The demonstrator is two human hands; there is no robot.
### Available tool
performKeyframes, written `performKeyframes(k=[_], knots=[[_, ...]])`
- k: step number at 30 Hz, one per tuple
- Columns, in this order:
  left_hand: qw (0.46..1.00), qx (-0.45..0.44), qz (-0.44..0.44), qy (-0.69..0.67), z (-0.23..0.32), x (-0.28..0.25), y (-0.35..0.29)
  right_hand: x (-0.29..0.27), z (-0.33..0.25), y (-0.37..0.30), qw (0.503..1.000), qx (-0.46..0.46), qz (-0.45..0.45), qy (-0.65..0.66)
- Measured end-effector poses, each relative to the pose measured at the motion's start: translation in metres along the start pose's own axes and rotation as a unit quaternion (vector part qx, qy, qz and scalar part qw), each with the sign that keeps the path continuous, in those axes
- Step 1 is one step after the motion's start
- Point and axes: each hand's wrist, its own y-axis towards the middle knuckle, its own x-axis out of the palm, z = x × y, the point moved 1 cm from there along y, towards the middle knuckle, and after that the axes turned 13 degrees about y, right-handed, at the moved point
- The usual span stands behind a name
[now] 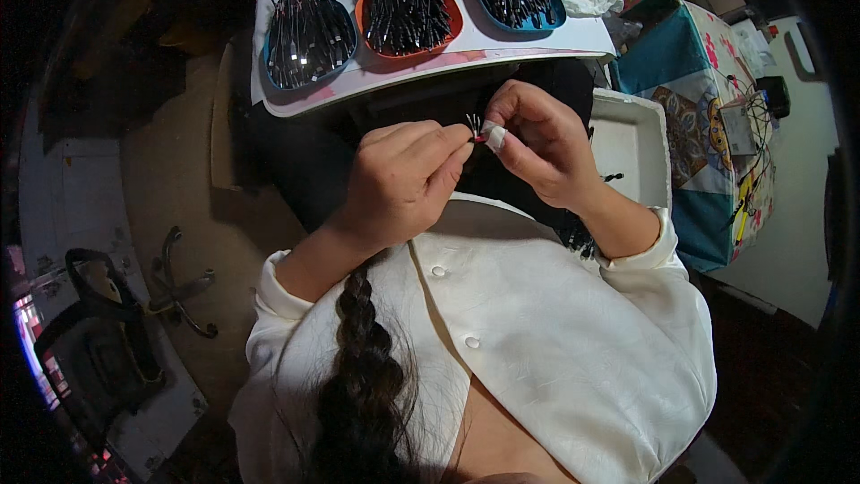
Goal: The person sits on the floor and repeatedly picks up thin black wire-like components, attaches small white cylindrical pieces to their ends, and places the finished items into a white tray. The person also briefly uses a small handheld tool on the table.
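Observation:
My left hand (403,170) is closed, its thumb and forefinger pinching a short cable whose fanned wire ends (474,124) stick up past the fingertips. A bit of red or pink shows at the base of these wires; the rest of the cable is hidden by the hand. My right hand (548,145) is pinched at the right side of the same wires, thumb and forefinger touching there. White tape (494,134) wraps a fingertip of that hand. Both hands are held above my lap, just short of the table's near edge.
On the white table (296,105) stand a blue basket (267,52), an orange basket (459,25) and a teal basket (557,18), each full of black cables. A white foam box (661,125) is at my right, by a cloth-covered table (703,206). A chair base (184,282) stands left.

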Motion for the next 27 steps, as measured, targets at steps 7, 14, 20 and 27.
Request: performKeyframes(k=[7, 14, 20, 27], knots=[[0.925, -0.143, -0.112, -0.334, -0.014, -0.008, -0.004, -0.014, -0.004, 0.002, 0.979, -0.092, -0.047, -0.174], [0.843, -0.208, -0.138, -0.477, -0.016, -0.003, -0.006, -0.006, -0.011, 0.013, 0.942, -0.186, -0.128, -0.248], [0.832, -0.207, -0.090, -0.507, -0.020, 0.004, -0.011, -0.016, -0.005, 0.009, 0.938, -0.178, -0.107, -0.279], [0.696, -0.255, -0.082, -0.666, -0.023, 0.008, -0.010, -0.025, 0.003, 0.008, 0.887, -0.246, -0.014, -0.391]])
